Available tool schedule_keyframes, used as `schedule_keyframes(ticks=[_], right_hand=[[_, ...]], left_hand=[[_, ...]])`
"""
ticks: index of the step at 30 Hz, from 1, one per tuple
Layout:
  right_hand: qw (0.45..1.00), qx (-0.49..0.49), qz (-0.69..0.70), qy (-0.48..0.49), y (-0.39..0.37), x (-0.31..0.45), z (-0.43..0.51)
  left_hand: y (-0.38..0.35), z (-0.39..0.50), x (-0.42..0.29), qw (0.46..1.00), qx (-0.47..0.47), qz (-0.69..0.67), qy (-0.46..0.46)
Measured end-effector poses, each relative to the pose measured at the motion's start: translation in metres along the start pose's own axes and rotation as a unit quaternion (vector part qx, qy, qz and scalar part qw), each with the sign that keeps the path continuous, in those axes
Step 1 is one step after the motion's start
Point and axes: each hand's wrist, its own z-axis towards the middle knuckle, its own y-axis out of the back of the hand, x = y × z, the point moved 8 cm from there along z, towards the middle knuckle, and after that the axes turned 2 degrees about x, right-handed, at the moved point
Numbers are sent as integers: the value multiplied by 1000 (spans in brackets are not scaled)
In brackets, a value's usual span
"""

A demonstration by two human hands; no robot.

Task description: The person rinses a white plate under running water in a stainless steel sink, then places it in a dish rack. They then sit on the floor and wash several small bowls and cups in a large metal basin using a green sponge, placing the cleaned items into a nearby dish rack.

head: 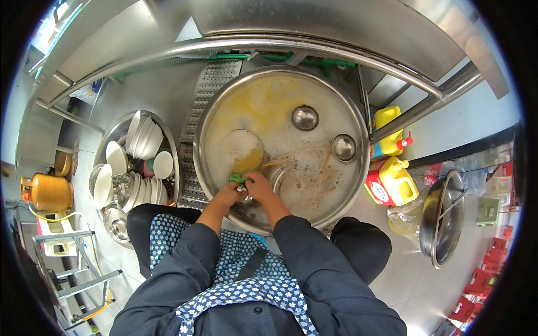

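Note:
Both my hands are close together over the near left part of a large round metal basin of cloudy, foamy water. My right hand grips a green cloth or scrubber at its fingertips. Just below it, my left hand is closed around small shiny metal pieces, perhaps utensils; their shape is mostly hidden by the fingers. Behind the hands a round dish lies under the water. Wooden chopsticks float beside another partly sunken round vessel. Two metal bowls sit farther right in the basin.
At left, a metal tub holds stacked white bowls. Yellow jugs stand right of the basin, near a tilted metal pan. A metal rail crosses ahead. An orange gas cylinder and a stepladder are at far left.

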Motion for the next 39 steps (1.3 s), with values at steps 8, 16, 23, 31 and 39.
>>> schedule_keyframes(ticks=[8,16,23,31,39], right_hand=[[751,-72,512,-411,-50,-111,-15],[977,-52,-8,-206,-27,-39,-38],[960,-29,54,-273,-17,-54,-38],[740,-134,416,-512,-32,-85,-68],[982,-114,74,-134,-5,-2,-46]], left_hand=[[11,8,9,961,71,-262,-42],[9,32,50,964,-173,-199,40],[13,47,64,957,-96,-273,28],[5,41,35,991,-101,-83,-18],[0,25,17,960,-89,242,-106]])
